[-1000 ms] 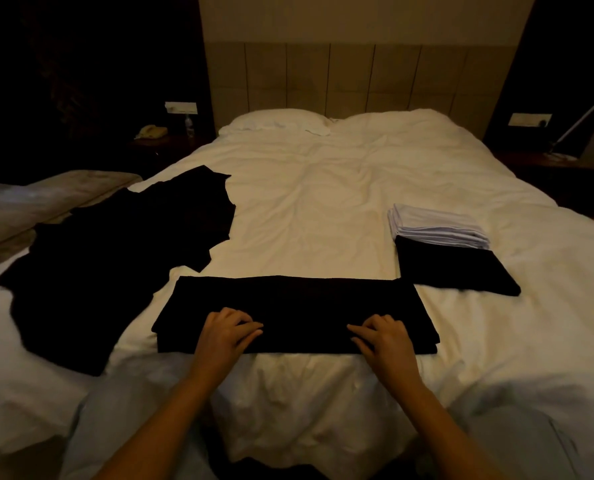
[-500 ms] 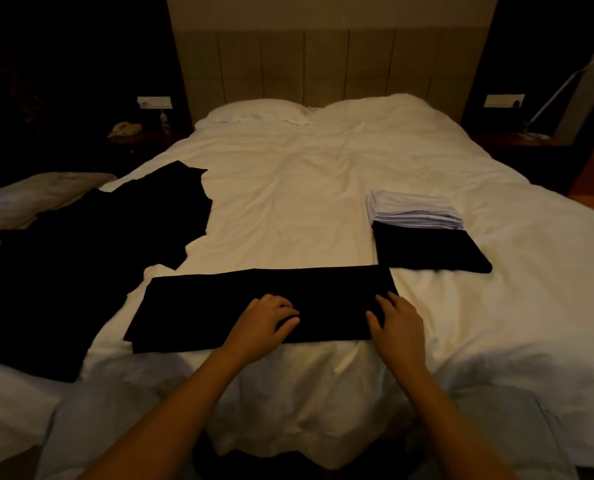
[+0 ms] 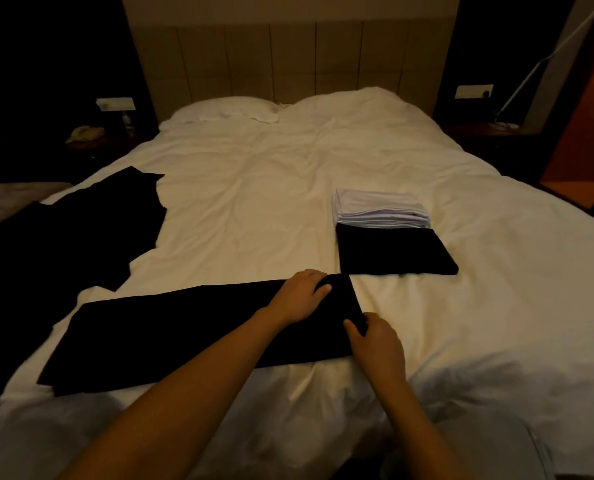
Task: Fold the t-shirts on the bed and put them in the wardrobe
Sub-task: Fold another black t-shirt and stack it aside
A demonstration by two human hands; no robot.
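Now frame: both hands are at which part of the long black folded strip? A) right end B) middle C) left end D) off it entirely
A: the left hand and right hand both grip the right end of the long black t-shirt, nearest the folded black shirt.

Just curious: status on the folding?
Both hands, left and right, grip the black strip's right end. Folded stack beyond. Nothing blocking.
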